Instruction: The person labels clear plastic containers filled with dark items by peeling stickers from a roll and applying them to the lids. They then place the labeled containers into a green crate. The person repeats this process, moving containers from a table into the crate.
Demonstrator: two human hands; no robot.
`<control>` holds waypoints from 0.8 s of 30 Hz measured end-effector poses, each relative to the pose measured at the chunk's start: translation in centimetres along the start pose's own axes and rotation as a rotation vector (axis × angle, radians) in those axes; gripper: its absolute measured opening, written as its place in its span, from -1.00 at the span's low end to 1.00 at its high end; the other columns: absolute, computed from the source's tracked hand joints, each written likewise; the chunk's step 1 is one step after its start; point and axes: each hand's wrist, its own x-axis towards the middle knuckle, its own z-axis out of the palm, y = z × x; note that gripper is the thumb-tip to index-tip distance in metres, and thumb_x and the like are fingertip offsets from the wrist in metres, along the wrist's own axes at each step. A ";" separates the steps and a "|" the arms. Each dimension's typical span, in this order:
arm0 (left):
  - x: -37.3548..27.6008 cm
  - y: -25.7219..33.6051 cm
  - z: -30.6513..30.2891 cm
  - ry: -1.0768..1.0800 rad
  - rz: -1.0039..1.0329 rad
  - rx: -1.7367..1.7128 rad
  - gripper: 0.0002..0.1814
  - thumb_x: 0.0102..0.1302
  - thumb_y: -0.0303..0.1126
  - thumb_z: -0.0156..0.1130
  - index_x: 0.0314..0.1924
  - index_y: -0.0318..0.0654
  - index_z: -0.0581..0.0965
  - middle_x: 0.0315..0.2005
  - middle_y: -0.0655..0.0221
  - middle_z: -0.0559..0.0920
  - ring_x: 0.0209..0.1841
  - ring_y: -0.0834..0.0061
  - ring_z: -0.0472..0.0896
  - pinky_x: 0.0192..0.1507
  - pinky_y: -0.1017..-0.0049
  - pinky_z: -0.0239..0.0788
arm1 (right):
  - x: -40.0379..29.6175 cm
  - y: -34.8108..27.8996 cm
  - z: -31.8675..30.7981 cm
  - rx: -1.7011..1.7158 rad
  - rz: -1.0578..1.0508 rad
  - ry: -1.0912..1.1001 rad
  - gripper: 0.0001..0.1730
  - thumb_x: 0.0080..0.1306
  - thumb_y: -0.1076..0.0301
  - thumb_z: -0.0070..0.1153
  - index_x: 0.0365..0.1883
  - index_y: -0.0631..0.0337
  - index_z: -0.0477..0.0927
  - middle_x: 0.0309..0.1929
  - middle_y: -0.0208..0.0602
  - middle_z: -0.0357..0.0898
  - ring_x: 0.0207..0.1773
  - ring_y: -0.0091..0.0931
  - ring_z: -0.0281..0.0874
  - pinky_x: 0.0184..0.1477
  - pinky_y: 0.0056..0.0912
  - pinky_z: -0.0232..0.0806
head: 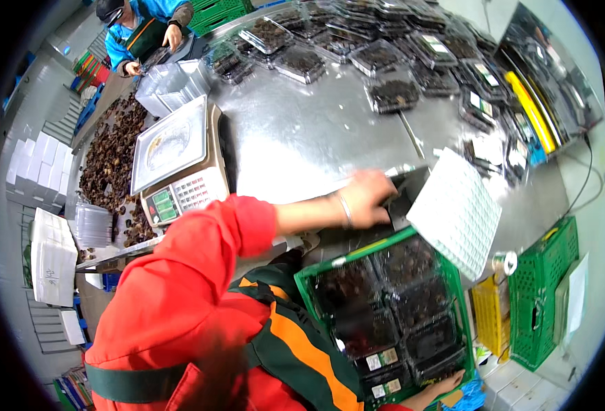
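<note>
My left hand, blurred, reaches over the steel table's near edge beside a dark object and a stack of white label sheets. Whether its curled fingers hold anything is unclear. Below it, a green plastic crate holds several clear clamshell packs of dark brown pieces, two with labels. My right hand lies at the crate's lower right corner, by the end pack; its grip is partly hidden. Left of my left hand stands a digital scale with a bare metal pan.
Many filled clamshell packs cover the table's far side. Loose dark pieces and stacked clear trays lie left. A co-worker in blue stands across. A film-wrapping machine and green crates are at right.
</note>
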 end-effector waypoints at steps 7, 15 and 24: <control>7.6 -27.2 -16.4 0.112 -0.686 0.675 -0.19 -0.04 0.10 0.31 0.14 -0.18 0.30 0.17 0.19 0.32 0.27 0.23 0.21 0.24 0.23 0.05 | -14.5 -17.5 2.9 0.239 -0.433 -0.465 -0.59 0.33 0.17 0.01 0.03 0.26 0.45 -0.16 -0.30 0.49 -0.20 -0.47 0.44 -0.19 -0.38 0.34; 15.1 -39.3 -22.7 -0.299 -0.372 0.838 0.40 -0.59 -0.09 0.63 0.35 -0.13 0.04 0.31 0.25 0.18 0.35 0.22 0.13 0.31 0.31 0.02 | -41.0 -39.1 28.9 0.381 -0.021 -1.553 -0.37 0.31 0.12 0.05 0.20 0.38 0.23 0.04 -0.14 0.39 0.04 -0.38 0.44 0.03 -0.36 0.33; 19.5 -39.4 -24.7 -0.564 -0.371 0.605 0.20 -0.56 0.02 0.60 0.22 -0.14 0.30 0.14 0.19 0.40 0.16 0.22 0.41 0.16 0.37 0.28 | -45.6 -45.6 40.6 0.596 0.193 -1.368 -0.66 0.18 0.31 0.18 -0.10 0.24 0.50 -0.18 -0.32 0.52 -0.16 -0.50 0.47 -0.10 -0.41 0.31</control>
